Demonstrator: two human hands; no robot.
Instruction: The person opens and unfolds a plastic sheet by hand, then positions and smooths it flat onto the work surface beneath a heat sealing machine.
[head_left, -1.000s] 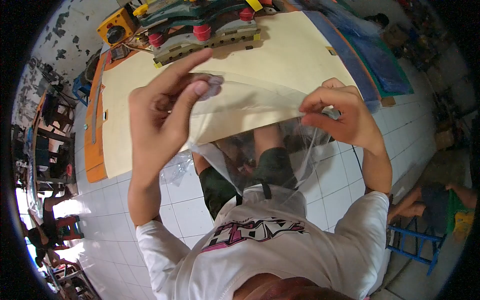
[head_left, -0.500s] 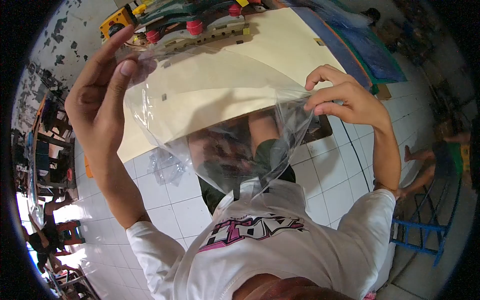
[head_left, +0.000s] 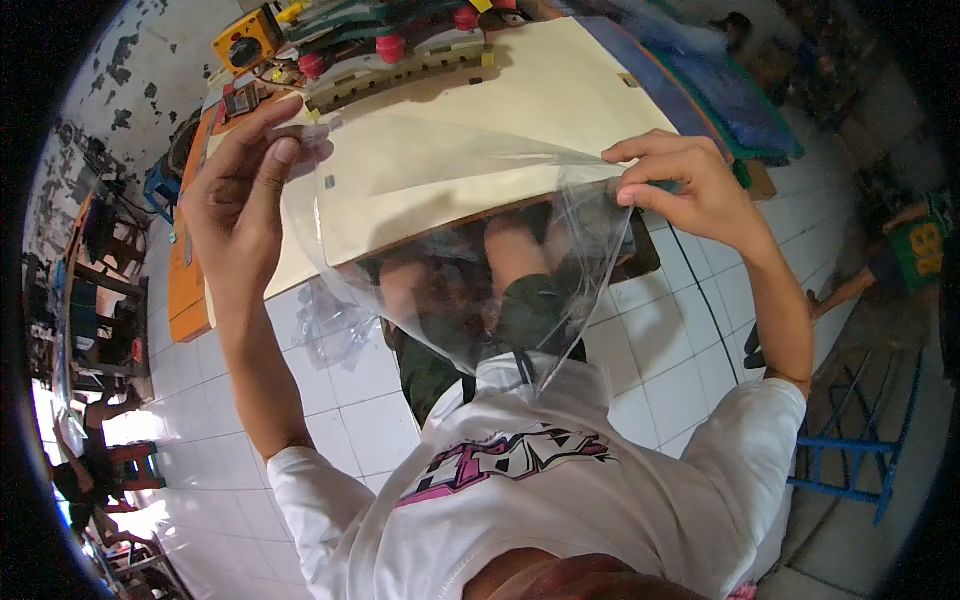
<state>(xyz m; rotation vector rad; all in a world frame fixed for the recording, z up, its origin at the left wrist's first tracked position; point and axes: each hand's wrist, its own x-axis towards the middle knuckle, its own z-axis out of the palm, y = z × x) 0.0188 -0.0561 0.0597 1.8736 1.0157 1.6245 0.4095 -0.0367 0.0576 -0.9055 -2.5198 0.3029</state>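
Holding up a clear film (head_left: 590, 235), the person's two hands stand well apart at about the same height, with the film spread between them over the near edge of the table (head_left: 560, 90) and above the lap. The left hand (head_left: 235, 205) is raised at the end of a nearly upright forearm, back of the hand toward the outer side, its wrist almost straight. Its thumb points up and inward, with the index finger reaching out above, the two tips apart; a corner of the film is caught between the thumb and the finger behind it, though the exact grip there is partly hidden. The right hand (head_left: 690, 185) comes in from the side, its forearm slanting up and inward from a bent elbow, the palm turned mostly down. Its thumb and middle finger pinch the film's other top corner, while the index finger lies a little above them, slightly bent. From both grips the film hangs in a loose sag toward the shirt (head_left: 510, 460), creased most below the right hand, and the bare knees and dark shorts (head_left: 530, 310) show through it. Past the hands, a machine (head_left: 400, 68) with red knobs stands on the table's far side, near a yellow box (head_left: 247, 42); crumpled plastic (head_left: 335, 325) lies beneath the left forearm.
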